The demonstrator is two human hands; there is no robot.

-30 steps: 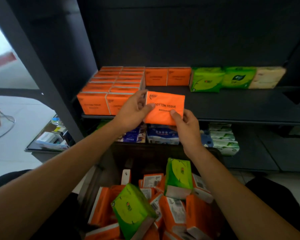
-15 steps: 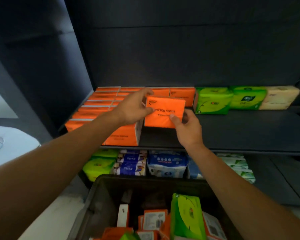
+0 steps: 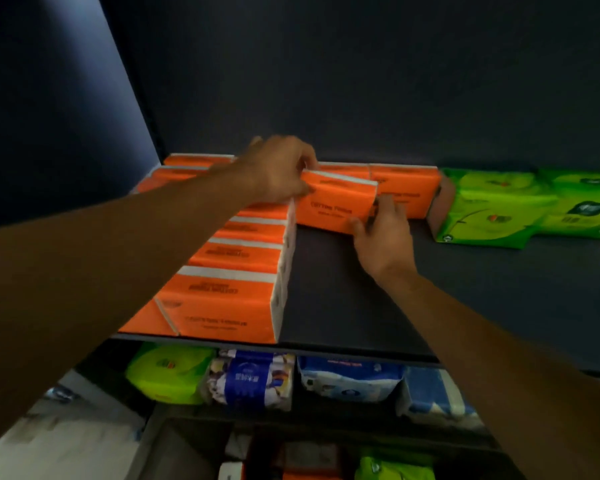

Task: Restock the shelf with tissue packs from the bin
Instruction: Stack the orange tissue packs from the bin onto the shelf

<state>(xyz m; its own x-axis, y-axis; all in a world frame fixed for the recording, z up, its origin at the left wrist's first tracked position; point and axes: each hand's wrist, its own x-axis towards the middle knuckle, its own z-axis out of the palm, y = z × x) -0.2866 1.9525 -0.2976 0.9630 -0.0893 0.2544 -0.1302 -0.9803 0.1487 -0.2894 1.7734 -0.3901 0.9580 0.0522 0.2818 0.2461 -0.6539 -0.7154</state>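
An orange tissue pack [image 3: 336, 204] stands far back on the dark shelf [image 3: 347, 296], just in front of the rear orange packs [image 3: 404, 188]. My left hand [image 3: 278, 169] grips its top left corner from above. My right hand [image 3: 383, 233] holds its lower right corner with thumb and fingers. The pack sits to the right of a long row of orange packs [image 3: 236, 271]. The bin [image 3: 174, 448] shows at the bottom edge with a few packs inside.
Green packs [image 3: 492, 209] line the back right of the shelf. The lower shelf holds a green pack [image 3: 168, 375] and blue and white packs [image 3: 253, 379]. Bare dark shelf surface lies in front of the held pack.
Both hands have carried the orange pack from in front of the shelf to its back, setting it down near the rear orange packs. The view has moved up and closer.
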